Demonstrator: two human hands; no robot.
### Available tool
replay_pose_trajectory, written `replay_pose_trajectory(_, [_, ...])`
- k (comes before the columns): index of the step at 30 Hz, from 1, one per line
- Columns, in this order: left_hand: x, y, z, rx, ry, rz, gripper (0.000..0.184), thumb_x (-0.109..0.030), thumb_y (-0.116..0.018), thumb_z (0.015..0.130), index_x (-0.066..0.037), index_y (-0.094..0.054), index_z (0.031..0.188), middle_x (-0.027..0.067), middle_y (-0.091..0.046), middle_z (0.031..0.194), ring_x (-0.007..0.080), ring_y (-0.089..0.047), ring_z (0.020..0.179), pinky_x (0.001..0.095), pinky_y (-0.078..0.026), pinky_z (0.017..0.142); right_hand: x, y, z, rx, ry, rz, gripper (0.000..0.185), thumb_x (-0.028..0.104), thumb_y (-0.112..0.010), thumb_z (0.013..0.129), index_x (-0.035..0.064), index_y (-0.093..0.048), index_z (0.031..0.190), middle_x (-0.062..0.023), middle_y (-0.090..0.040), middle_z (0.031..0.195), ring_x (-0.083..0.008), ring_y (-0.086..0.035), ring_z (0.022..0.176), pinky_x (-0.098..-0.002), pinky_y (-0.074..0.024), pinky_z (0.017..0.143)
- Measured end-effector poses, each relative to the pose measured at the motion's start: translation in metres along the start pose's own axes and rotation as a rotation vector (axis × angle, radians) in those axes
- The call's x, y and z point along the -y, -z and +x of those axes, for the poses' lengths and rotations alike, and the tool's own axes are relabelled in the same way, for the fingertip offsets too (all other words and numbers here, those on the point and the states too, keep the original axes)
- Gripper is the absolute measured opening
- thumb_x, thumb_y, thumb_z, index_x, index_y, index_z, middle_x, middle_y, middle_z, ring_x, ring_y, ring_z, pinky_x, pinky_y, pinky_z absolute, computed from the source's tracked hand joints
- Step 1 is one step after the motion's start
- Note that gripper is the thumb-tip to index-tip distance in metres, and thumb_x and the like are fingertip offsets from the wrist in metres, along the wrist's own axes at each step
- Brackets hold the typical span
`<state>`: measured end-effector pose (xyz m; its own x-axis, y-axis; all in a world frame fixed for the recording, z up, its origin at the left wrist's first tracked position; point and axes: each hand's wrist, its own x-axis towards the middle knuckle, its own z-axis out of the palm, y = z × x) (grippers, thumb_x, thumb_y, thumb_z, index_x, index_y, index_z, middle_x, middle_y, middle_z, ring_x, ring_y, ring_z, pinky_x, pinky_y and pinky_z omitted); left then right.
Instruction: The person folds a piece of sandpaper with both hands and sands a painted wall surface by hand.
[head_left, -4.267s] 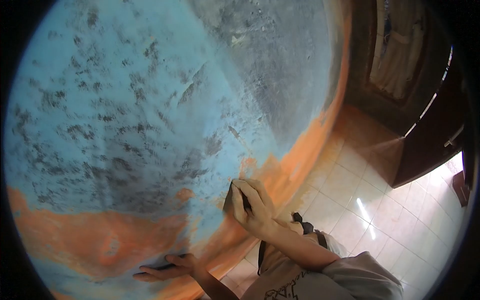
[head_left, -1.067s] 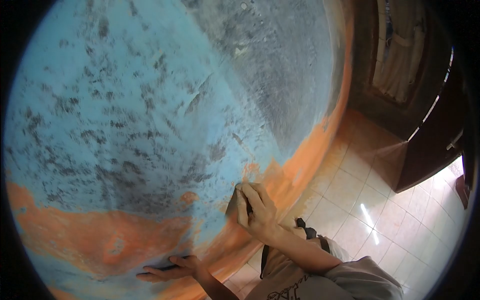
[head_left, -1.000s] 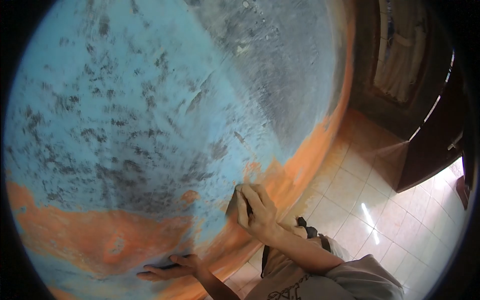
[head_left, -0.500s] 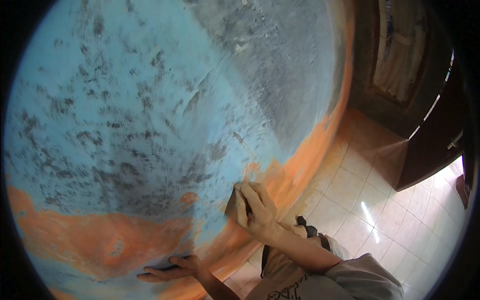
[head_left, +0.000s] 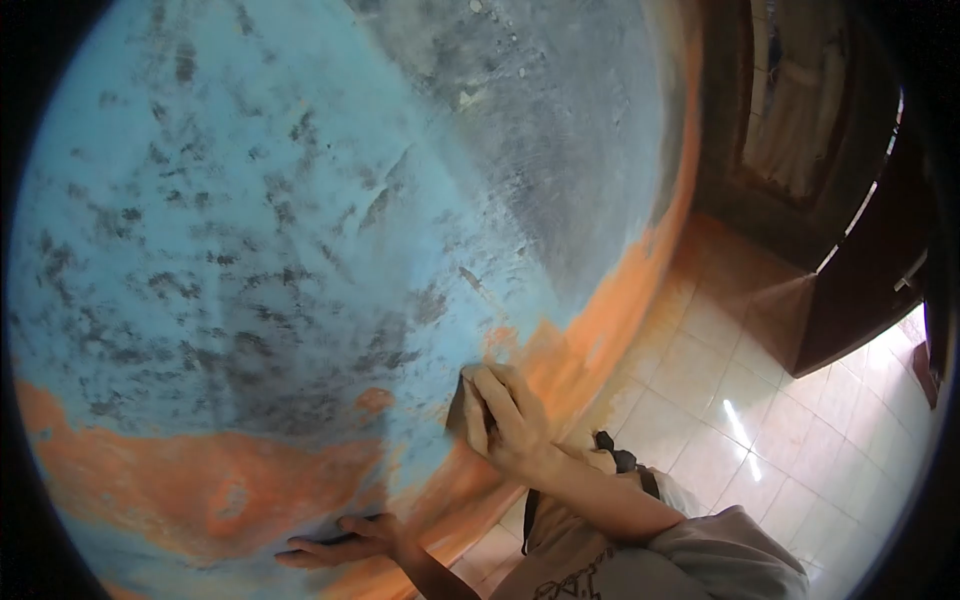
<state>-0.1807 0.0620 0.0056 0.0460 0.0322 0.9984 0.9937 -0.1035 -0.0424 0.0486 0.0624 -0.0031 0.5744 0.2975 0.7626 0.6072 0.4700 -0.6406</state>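
A large wall (head_left: pixel 330 330) in worn blue, grey and orange paint fills most of the view. My right hand (head_left: pixel 510 420) presses against it near the blue and orange border, fingers bent around what looks like a dark brown piece of sandpaper (head_left: pixel 456 412). Only one edge of that piece shows; my fingers cover the rest. Lower and to the left, my left hand (head_left: pixel 345 540) rests on the wall with its fingers stretched out. Shadow lies beneath it, and no held object is visible there.
Pale floor tiles (head_left: pixel 705 400) run along the right side below the wall's orange edge. Farther right are a dark brown door-like panel (head_left: pixel 865 290) and a framed, curtain-like beige panel (head_left: pixel 795 110). My grey shirt (head_left: pixel 640 570) shows at the bottom.
My right hand and the sandpaper have shifted very slightly left along the wall. My left hand stays at the same spot, and the camera view has moved a little.
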Motion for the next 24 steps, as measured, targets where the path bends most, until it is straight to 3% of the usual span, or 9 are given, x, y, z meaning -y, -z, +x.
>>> replay_pose_trajectory(11, [-0.002,-0.008,0.002,-0.032,0.014,0.013,0.068,-0.05,-0.035,0.102,-0.001,-0.032,0.149,0.0281,-0.017,0.156,0.0444,-0.021,0.144,0.0607,-0.021,0.112,-0.003,0.0,0.003,0.031,-0.015,-0.007,0.024,-0.009,-0.065,0.082,-0.0059,-0.062,0.105,-0.0164,-0.064,0.093,-0.0252,-0.065,0.073,-0.03,-0.0522,0.059])
replay_pose_trajectory(13, [-0.001,-0.003,-0.002,0.026,0.017,-0.003,0.065,-0.045,-0.037,0.103,-0.002,-0.027,0.151,0.0259,-0.011,0.158,0.0432,-0.013,0.147,0.0592,-0.02,0.115,-0.002,-0.003,0.008,-0.007,-0.008,-0.002,0.024,-0.009,-0.065,0.082,-0.006,-0.062,0.105,-0.0166,-0.064,0.093,-0.0252,-0.065,0.074,-0.03,-0.0526,0.06])
replay_pose_trajectory(17, [0.006,0.0,0.0,0.027,-0.009,0.036,0.065,-0.044,-0.037,0.103,-0.002,-0.026,0.151,0.0262,-0.01,0.158,0.0437,-0.013,0.146,0.0589,-0.02,0.115,-0.001,0.002,0.002,0.037,-0.026,-0.008,0.025,-0.009,-0.066,0.082,-0.0064,-0.061,0.106,-0.0172,-0.064,0.094,-0.0259,-0.066,0.075,-0.03,-0.0536,0.061])
replay_pose_trajectory(19, [0.001,-0.003,0.0,-0.013,0.019,0.029,0.067,-0.05,-0.037,0.102,0.0,-0.034,0.148,0.0277,-0.014,0.157,0.0441,-0.022,0.144,0.059,-0.021,0.114,0.001,-0.001,0.003,0.018,-0.019,0.012,0.025,-0.009,-0.066,0.082,-0.0062,-0.062,0.106,-0.0171,-0.064,0.094,-0.0259,-0.066,0.075,-0.03,-0.0533,0.06])
replay_pose_trajectory(24, [0.003,-0.004,-0.001,-0.019,0.011,0.012,0.068,-0.05,-0.037,0.102,0.001,-0.035,0.147,0.0281,-0.015,0.157,0.0441,-0.022,0.144,0.0587,-0.024,0.113,0.0,-0.001,0.002,-0.003,-0.003,0.006,0.024,-0.008,-0.066,0.082,-0.0053,-0.063,0.105,-0.0165,-0.064,0.096,-0.025,-0.065,0.073,-0.0302,-0.0521,0.057])
